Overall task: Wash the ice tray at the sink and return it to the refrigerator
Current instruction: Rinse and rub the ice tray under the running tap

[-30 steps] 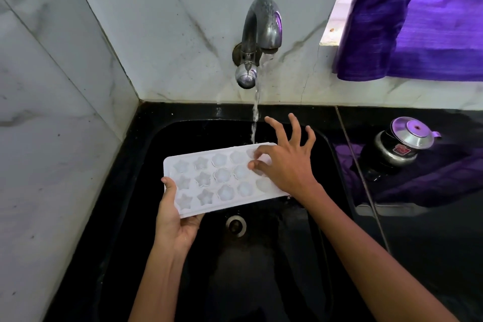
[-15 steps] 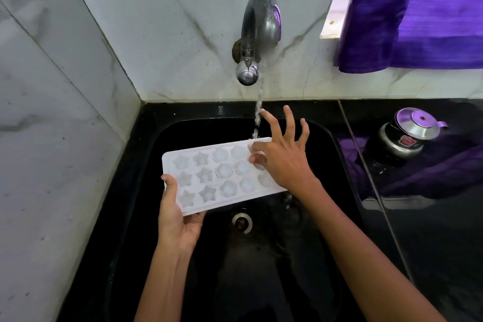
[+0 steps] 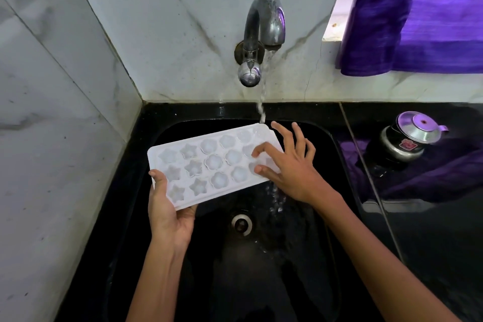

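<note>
the white ice tray (image 3: pixel 209 165) is held above the black sink (image 3: pixel 167 123), under the metal tap (image 3: pixel 264 34). a thin stream of water (image 3: pixel 262 107) falls on the far right corner of the tray and runs off below its right end. the left hand (image 3: pixel 170 212) is grasping the near left corner, thumb on the top and fingers under it. the right hand (image 3: pixel 292 165) is released, its fingers spread, and the fingertips (image 3: pixel 257 151) touch the moulds at the right end. the drain (image 3: pixel 241 223) is below the tray. on the dark desk (image 3: pixel 431 243) at the right stands a small metal pot (image 3: pixel 410 136), near a purple curtain (image 3: pixel 418 21).
</note>
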`<state>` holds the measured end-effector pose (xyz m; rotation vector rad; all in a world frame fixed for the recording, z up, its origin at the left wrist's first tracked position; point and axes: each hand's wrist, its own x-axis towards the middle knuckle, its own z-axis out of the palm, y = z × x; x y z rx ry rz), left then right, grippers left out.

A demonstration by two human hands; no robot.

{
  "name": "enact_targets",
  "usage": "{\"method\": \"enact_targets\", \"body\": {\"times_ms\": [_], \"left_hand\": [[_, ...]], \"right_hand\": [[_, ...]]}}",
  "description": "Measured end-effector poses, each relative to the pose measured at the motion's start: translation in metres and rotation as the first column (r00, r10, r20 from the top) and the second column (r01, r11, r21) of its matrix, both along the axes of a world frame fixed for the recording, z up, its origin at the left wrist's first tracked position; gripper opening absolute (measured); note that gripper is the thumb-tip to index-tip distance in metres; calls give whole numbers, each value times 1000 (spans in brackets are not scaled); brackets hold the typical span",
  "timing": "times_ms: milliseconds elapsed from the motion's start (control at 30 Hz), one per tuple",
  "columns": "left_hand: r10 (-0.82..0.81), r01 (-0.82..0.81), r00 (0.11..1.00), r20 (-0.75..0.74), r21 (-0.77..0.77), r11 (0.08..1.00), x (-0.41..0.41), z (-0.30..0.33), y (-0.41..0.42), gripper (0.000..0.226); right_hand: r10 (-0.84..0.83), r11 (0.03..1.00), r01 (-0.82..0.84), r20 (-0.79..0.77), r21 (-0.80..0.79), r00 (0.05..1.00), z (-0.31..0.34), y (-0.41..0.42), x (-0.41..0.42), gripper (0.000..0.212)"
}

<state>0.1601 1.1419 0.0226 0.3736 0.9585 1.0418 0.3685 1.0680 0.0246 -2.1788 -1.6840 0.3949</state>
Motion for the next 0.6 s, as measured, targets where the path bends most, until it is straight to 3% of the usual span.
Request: {"method": "enact_targets", "body": {"times_ms": [167,300,600], "left_hand": [[-19,19,1000,20,-15,1000,11,3,1,53],[-82,83,996,26,-28,996,19,3,-1,53],[-105,111,992,67,-92,990,21,-3,3,57]], "right_hand": [[72,994,-57,160,-98,984,9,7,5,38],[44,995,-19,273,-94,961,19,13,13,28],[67,990,-25,308,-136,949,24,15,15,25]]}}
